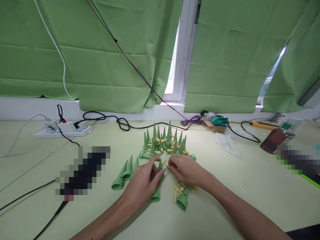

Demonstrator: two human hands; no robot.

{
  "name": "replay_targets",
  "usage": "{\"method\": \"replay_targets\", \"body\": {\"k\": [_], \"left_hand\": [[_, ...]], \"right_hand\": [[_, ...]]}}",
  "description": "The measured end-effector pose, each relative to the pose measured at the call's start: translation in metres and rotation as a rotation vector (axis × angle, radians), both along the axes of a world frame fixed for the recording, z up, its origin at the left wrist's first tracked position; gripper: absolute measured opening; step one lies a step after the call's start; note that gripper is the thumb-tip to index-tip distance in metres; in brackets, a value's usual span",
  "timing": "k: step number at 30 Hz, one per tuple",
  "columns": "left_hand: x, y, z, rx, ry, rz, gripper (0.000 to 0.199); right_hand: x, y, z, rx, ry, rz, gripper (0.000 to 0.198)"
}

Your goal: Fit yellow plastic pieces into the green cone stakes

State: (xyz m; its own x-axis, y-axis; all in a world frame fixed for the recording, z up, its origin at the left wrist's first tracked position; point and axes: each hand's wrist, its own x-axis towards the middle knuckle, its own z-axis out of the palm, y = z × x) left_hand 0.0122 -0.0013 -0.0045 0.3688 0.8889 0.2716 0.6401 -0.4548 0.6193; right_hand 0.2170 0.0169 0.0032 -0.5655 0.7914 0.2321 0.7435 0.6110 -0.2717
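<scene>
My left hand (142, 181) is closed around a green pointed cone (160, 164), its tip showing above the thumb. A small yellow peg (164, 162) sticks out beside that tip; whether it is fixed in the cone I cannot tell. Close by on the right, my right hand (187, 169) pinches another small yellow peg (167, 166). Below the right hand lie several loose yellow pegs (175, 192) and a green cone on its side (183, 199). Another cone (154, 196) lies under my left hand, partly hidden. More cones (120, 178) lie left of it.
Behind the hands stands a cluster of upright green cones (168, 138) with yellow pegs among them. A power strip (65, 131) sits at back left, a blurred dark object (85, 171) nearer. At back right are a small cardboard box (214, 126), plastic bags (227, 143) and a reddish-brown container (276, 140).
</scene>
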Motion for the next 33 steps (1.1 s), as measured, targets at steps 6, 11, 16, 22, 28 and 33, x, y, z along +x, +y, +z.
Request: {"method": "replay_targets", "body": {"k": [6,11,16,22,28,33], "left_hand": [[0.002,-0.002,0.003,0.049,-0.111,0.104,0.021],[0.002,-0.007,0.008,0.120,-0.158,0.096,0.026],[0.001,-0.010,0.010,0.146,-0.132,0.058,0.027],[0.001,-0.007,0.008,0.176,-0.113,0.020,0.026],[0.001,-0.006,0.008,0.216,-0.092,0.012,0.025],[0.001,-0.006,0.006,0.210,-0.100,0.007,0.024]], "right_hand": [[-0.002,-0.002,0.001,0.051,0.203,0.028,0.014],[-0.006,-0.006,0.002,0.040,0.340,0.022,0.011],[-0.009,-0.008,0.000,0.129,0.366,0.072,0.014],[-0.012,-0.007,-0.004,0.198,0.402,0.169,0.014],[-0.012,-0.007,-0.006,0.260,0.474,0.148,0.014],[-0.012,-0.009,-0.008,0.247,0.538,0.120,0.015]]}}
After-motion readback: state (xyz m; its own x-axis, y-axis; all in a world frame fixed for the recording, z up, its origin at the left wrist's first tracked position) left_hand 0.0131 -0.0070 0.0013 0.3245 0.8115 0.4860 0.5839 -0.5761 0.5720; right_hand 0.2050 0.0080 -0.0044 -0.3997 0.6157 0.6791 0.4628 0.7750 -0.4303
